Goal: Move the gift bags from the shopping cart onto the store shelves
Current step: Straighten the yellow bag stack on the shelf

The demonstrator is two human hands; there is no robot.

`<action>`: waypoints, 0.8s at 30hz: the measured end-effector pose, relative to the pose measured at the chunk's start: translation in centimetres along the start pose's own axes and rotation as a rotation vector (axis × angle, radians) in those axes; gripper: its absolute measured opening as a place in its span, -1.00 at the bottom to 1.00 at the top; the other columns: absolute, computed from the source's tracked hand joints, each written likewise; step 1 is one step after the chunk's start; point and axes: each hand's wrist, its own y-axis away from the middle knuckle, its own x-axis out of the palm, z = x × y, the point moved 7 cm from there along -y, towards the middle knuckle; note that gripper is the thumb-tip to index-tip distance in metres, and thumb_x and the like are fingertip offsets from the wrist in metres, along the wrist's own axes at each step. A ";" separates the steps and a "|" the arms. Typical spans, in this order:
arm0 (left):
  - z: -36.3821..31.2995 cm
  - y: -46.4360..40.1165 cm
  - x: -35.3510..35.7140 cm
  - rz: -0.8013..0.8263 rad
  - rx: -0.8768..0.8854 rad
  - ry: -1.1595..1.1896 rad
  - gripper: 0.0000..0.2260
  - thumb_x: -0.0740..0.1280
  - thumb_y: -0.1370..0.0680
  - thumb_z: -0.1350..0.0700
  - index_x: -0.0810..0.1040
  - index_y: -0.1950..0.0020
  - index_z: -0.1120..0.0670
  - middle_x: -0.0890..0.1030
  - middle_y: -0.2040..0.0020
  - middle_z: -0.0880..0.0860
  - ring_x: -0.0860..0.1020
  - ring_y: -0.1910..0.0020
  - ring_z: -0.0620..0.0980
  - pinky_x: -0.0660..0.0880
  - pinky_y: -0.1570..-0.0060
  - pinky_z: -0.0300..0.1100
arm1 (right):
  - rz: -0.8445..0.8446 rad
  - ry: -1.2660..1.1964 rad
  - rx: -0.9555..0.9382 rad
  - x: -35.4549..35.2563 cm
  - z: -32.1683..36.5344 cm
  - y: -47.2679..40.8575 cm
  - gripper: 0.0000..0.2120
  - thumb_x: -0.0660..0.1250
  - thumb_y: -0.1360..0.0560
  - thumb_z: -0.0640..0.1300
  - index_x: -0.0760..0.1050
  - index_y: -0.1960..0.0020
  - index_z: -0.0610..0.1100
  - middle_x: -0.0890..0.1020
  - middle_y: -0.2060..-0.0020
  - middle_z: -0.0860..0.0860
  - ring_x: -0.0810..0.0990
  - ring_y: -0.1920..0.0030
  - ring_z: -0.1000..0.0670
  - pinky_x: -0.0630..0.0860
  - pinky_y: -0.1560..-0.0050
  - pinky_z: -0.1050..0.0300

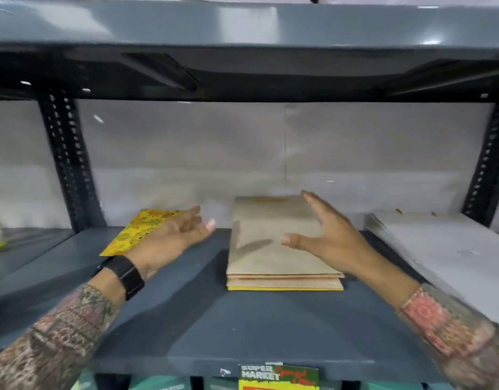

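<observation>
Nearest, a supermarket label hangs off the front lip of the grey shelf. Further in, the right hand hovers with fingers spread wide over a flat stack of brown bags, gripping nothing. The left hand is loosely open beside a yellow flowered bag that lies askew; whether it touches that bag is unclear. A grey stack sits at the right. Risks: a careless sweep of the right hand could skew the brown stack's top layers, and the left wrist could nudge the yellow bag toward the shelf edge
</observation>
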 end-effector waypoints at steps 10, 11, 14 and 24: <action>9.0 -2.2 -15.4 -0.018 -0.521 -0.931 0.14 0.58 -0.34 -0.12 -0.09 -0.69 0.08 0.06 -0.69 0.12 0.14 -0.66 0.12 0.18 -0.59 0.00 | 0.426 0.156 -0.012 23.6 12.8 -8.7 -0.01 0.61 -0.21 0.32 0.37 -0.50 -0.07 0.55 -0.43 -0.09 0.50 -0.43 -0.16 0.50 -0.36 -0.04; 9.4 -2.5 -15.4 -0.015 -0.494 -0.912 0.06 0.58 -0.34 -0.11 0.05 -0.67 0.08 0.14 -0.67 0.13 0.21 -0.63 0.13 0.22 -0.57 -0.01 | 0.448 0.157 0.029 25.2 12.7 -9.1 -0.05 0.61 -0.21 0.32 0.42 -0.46 -0.07 0.58 -0.40 -0.09 0.53 -0.40 -0.15 0.52 -0.35 -0.03; 10.3 -3.5 -15.0 -0.072 -0.394 -0.699 -0.35 0.60 -0.36 0.08 0.48 -0.41 0.13 0.56 -0.43 0.13 0.52 -0.41 0.13 0.40 -0.44 -0.04 | 0.410 0.123 0.116 27.6 11.9 -10.4 -0.20 0.61 -0.25 0.31 0.54 -0.37 -0.03 0.66 -0.30 -0.05 0.61 -0.30 -0.12 0.57 -0.30 0.02; 11.9 -6.0 -16.5 -0.165 -0.356 0.241 -0.39 0.27 -0.61 -0.16 0.42 -0.48 0.28 0.52 -0.44 0.29 0.58 -0.29 0.14 0.47 -0.35 -0.03 | 0.331 -0.862 0.596 28.6 11.2 -13.8 -0.54 0.37 -0.59 0.13 0.53 -0.36 -0.15 0.68 -0.26 -0.10 0.65 -0.24 -0.11 0.53 -0.23 0.04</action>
